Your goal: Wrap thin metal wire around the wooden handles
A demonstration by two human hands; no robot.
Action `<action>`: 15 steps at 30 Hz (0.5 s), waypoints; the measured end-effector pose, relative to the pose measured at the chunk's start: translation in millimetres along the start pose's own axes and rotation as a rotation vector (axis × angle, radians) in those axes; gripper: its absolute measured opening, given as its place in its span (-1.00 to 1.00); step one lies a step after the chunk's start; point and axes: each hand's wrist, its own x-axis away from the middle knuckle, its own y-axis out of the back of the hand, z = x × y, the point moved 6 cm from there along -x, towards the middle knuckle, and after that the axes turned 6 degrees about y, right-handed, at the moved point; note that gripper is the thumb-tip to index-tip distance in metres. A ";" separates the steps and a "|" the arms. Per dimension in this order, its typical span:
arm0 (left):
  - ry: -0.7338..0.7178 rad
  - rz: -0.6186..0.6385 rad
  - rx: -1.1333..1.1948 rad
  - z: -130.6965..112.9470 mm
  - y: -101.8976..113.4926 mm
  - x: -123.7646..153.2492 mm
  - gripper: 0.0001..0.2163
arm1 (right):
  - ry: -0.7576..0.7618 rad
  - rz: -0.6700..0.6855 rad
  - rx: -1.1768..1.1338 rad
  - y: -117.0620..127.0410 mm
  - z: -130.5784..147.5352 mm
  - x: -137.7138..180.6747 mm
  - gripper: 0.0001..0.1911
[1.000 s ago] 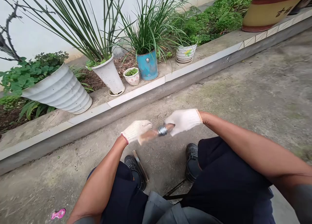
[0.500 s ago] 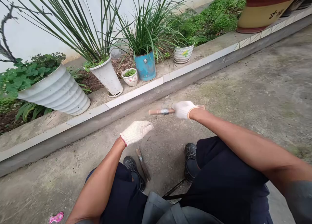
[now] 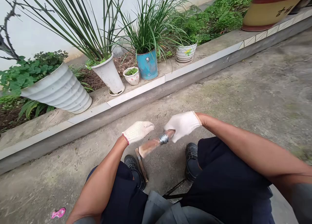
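Note:
My right hand (image 3: 183, 125), in a white knit glove, is wrapped round a wooden stick (image 3: 149, 147). Silvery wire (image 3: 163, 139) is wound about the stick just past my fingers, and its blurred free end slants down to the left. My left hand (image 3: 138, 132), gloved too, hovers close by with fingers pressed together; whatever they may pinch is too small to make out. Beneath that end, a second piece of wood (image 3: 142, 167) lies on the concrete beside my left shoe (image 3: 134, 170).
A low tiled ledge (image 3: 136, 95) crosses in front of me. On it stand a ribbed white pot (image 3: 60, 89), a tall white pot (image 3: 109, 74), a blue pot (image 3: 147, 64) and other planters. A pink object (image 3: 58, 213) lies on the ground at lower left.
My right hand has come down and nearer to me, turning the stick from nearly level to slanting down leftward. My left hand stays almost where it was.

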 end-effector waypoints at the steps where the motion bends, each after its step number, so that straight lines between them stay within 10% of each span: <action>1: 0.016 0.003 0.004 -0.1 -1.0 -0.1 -0.63 | -0.064 -0.086 -0.018 9.8 -4.7 2.3 -0.74; 8: -0.034 -0.035 0.009 -11.5 -2.7 -0.3 -0.58 | -0.505 -0.634 0.102 66.1 -71.5 22.6 -0.64; 15: -0.048 -0.092 -0.065 -4.2 7.7 2.6 -0.57 | -0.751 -0.246 0.333 36.3 -94.2 6.2 -0.66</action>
